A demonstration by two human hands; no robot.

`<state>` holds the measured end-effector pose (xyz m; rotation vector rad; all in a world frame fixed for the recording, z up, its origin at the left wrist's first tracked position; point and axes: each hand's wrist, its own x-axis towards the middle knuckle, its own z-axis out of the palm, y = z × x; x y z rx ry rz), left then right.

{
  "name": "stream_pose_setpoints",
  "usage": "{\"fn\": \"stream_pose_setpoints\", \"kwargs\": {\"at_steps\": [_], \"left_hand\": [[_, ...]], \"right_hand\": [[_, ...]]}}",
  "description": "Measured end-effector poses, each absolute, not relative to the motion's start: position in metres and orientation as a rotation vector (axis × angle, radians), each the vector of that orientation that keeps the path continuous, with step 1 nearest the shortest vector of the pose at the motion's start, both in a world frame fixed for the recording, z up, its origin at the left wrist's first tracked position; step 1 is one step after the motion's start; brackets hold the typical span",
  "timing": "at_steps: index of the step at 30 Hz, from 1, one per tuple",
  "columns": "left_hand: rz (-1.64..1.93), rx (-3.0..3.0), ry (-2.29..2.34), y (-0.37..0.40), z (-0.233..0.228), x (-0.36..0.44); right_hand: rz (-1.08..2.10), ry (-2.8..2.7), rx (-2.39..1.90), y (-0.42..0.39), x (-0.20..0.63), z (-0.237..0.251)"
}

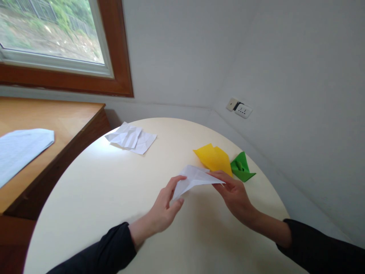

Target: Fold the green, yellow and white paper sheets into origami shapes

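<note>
A folded sheet of white paper [194, 178] is held between my two hands, tilted above the round table. My left hand [162, 211] has its fingers on the left edge of the paper, with the thumb low beside the bottom left corner. The pointed right end of the paper is pinched between the thumb and fingers of my right hand [235, 196]. Just behind the right hand lies a yellow sheet of paper [215, 156], partly covered by that hand. Beside it sits a green folded paper shape [242, 167] with raised points.
Creased white papers [131, 137] lie at the far left of the round cream table [99, 205]. A wooden desk [71, 114] with a pale blue cloth-like item [28, 146] stands on the left. Behind are walls, a window [51, 30] and a socket [243, 110].
</note>
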<state>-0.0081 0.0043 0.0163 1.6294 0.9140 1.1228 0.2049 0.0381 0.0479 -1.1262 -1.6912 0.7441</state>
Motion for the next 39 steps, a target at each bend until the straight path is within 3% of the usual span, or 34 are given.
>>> {"fn": "stream_pose_setpoints", "kwargs": {"at_steps": [8, 15, 19, 39], "left_hand": [[1.094, 1.635, 1.128, 0.007, 0.017, -0.002], [1.085, 1.695, 1.078, 0.000, 0.019, 0.000], [1.058, 1.700, 0.947, -0.002, 0.019, 0.003], [0.991, 1.073, 0.484, -0.006, 0.023, 0.015]], "right_hand": [[0.587, -1.871, -1.071, 0.033, 0.205, 0.051], [-0.003, -2.165, -0.747, 0.028, 0.201, 0.064], [-0.173, -2.283, -0.620, 0.024, 0.197, 0.069], [-0.168, -2.513, -0.423, 0.020, 0.198, 0.062]]}}
